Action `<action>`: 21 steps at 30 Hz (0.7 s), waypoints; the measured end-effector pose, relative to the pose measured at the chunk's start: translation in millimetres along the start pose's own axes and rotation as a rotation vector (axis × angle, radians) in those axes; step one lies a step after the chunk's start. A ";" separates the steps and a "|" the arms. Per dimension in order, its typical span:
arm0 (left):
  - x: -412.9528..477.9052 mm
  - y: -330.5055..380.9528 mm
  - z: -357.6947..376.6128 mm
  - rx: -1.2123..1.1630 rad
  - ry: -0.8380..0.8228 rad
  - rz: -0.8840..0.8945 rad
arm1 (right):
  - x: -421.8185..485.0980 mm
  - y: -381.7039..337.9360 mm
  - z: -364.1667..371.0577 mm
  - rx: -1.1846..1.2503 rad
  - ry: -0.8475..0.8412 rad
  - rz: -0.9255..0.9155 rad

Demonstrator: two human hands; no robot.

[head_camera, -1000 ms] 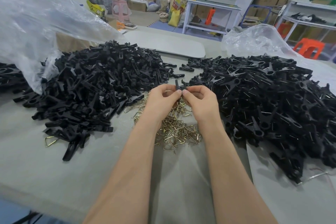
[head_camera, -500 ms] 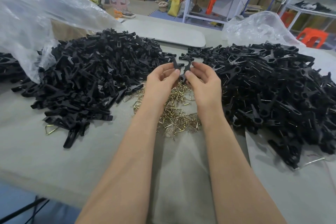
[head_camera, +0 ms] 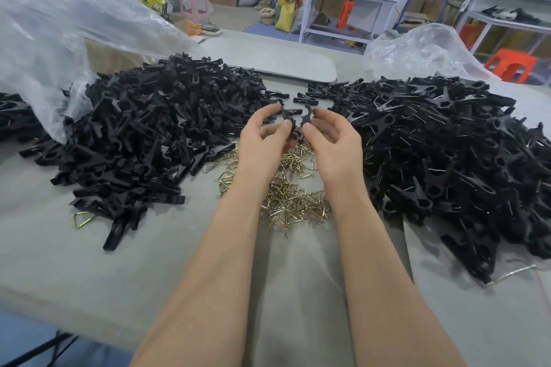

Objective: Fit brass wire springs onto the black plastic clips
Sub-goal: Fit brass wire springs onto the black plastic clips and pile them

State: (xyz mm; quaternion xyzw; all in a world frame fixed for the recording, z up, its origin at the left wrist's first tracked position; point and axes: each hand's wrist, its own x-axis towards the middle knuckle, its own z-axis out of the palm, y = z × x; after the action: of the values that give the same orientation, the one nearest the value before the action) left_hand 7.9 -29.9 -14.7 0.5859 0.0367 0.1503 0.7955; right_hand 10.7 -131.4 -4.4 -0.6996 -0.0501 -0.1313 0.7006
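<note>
The left hand [head_camera: 262,143] and right hand [head_camera: 332,143] each pinch one clip [head_camera: 298,121] between thumb and fingertip, the other fingers loosely curled, holding it above the middle of the bench [head_camera: 59,262], about midway between its left and right edges. It is probably light and stiff, smooth enough to slip, so the low pinch near the pivot seems the right hold. It looks matte black, two halves crossed, with curved toothed jaws opening upward; whether a spring sits on it I cannot tell. Just below lie brass springs [head_camera: 286,197], thin bent wire, likely springy and prone to tangle.
</note>
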 end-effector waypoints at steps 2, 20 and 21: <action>-0.3 -0.6 0.5 0.035 -0.005 0.022 | -0.2 0.5 1.6 -0.018 -0.026 -0.024; -1.4 -0.5 0.6 0.293 -0.128 0.134 | 4.1 5.7 -3.3 0.003 -0.024 -0.018; -1.6 -0.4 0.3 0.288 -0.130 0.128 | 3.9 5.6 -2.4 -0.006 -0.029 -0.020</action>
State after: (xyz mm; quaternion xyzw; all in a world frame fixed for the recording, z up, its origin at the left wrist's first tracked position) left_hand 6.5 -30.8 -15.1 0.7035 -0.0312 0.1556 0.6928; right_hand 15.6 -134.2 -8.8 -0.7031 -0.0670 -0.1282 0.6962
